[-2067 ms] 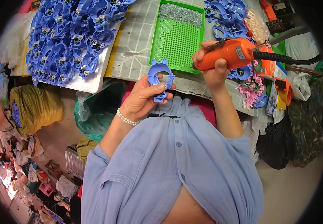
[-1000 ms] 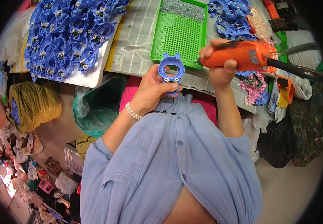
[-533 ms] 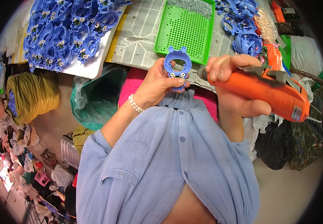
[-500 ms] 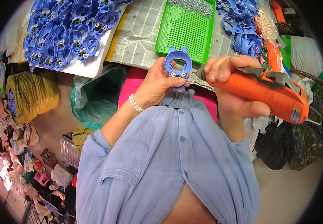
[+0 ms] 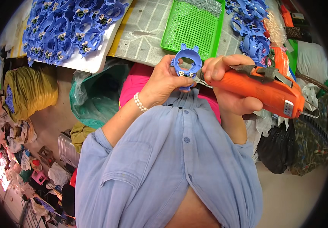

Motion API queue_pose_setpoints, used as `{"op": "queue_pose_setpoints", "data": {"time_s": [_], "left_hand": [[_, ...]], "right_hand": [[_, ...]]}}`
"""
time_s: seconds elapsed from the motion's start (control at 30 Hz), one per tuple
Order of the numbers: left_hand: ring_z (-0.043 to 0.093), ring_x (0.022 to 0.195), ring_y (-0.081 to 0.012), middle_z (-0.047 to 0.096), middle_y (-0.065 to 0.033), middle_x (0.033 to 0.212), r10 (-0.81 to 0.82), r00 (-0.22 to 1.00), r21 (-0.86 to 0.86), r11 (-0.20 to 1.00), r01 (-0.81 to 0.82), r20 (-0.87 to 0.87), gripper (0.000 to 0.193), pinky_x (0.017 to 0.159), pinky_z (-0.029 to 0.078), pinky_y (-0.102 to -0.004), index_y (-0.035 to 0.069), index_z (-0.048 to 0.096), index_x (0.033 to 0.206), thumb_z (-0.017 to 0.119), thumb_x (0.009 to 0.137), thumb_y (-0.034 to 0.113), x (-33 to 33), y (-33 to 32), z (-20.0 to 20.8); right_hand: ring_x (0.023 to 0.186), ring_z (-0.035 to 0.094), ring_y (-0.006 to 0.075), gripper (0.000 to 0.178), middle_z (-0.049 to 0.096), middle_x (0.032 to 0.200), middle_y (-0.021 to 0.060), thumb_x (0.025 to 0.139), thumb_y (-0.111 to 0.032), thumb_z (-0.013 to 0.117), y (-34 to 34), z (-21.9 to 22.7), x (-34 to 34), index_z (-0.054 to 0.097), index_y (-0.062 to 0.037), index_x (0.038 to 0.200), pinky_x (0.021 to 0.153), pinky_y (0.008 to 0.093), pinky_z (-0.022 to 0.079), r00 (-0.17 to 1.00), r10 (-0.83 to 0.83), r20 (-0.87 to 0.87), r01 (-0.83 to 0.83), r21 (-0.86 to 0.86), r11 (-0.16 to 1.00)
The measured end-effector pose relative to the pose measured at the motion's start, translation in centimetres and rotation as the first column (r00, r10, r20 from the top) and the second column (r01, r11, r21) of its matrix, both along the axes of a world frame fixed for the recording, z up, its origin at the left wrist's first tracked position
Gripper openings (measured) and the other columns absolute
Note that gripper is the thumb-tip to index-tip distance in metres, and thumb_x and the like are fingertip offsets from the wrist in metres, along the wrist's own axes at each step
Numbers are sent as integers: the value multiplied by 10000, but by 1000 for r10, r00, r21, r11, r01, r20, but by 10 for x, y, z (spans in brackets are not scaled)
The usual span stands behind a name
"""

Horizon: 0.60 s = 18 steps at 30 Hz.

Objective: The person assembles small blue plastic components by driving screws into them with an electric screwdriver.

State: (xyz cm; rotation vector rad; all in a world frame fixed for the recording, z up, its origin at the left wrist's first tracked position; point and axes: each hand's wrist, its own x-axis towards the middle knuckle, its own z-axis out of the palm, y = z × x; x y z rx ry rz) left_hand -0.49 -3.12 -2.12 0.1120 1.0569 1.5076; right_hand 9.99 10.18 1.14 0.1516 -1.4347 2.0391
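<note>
Between the thumb and fingers of my left hand [image 5: 162, 80] is a blue plastic ring-shaped part [image 5: 187, 62] with two small ear-like knobs on top and small white pieces near its lower edge. My right hand [image 5: 228, 81] wraps round an orange electric screwdriver [image 5: 260, 91], whose narrow end points left. That end is close beside the lower right of the blue part; whether it touches cannot be made out. Just beyond both hands lies a green perforated tray [image 5: 188, 28] with many small silvery screws [image 5: 205, 5] heaped at its far end.
Many similar blue parts [image 5: 63, 32] cover a white board at the far left. More blue parts [image 5: 253, 41] are piled right of the tray. An open teal plastic bag [image 5: 93, 98] stands below the table edge, with a yellow sack [image 5: 31, 89] farther left and a black bag [image 5: 276, 148] at right.
My right hand has brought the screwdriver left and slightly up, closer to the blue part. My left hand has shifted a little to the right with the part, which is slightly more tilted.
</note>
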Motion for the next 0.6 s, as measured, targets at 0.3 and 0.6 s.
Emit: {"op": "queue_pose_setpoints", "data": {"time_s": [0.3, 0.6], "left_hand": [[657, 741, -168, 629, -122, 884, 47, 997, -30, 998, -49, -63, 464, 561, 538, -281, 9, 397, 1057, 717, 723, -3, 5, 5, 0], [616, 730, -132, 585, -66, 844, 134, 988, -22, 990, -136, -73, 467, 585, 534, -277, 18, 429, 1004, 735, 657, -45, 13, 7, -3]], "right_hand": [[740, 545, 204, 937, 563, 840, 54, 669, -803, 521, -2, -1, 2, 477, -28, 1192, 753, 386, 431, 999, 35, -6, -35, -3, 999], [729, 543, 205, 921, 562, 833, 61, 671, -798, 531, -5, -4, 2, 485, -19, 1160, 729, 386, 437, 999, 41, -6, -41, 3, 999]]}}
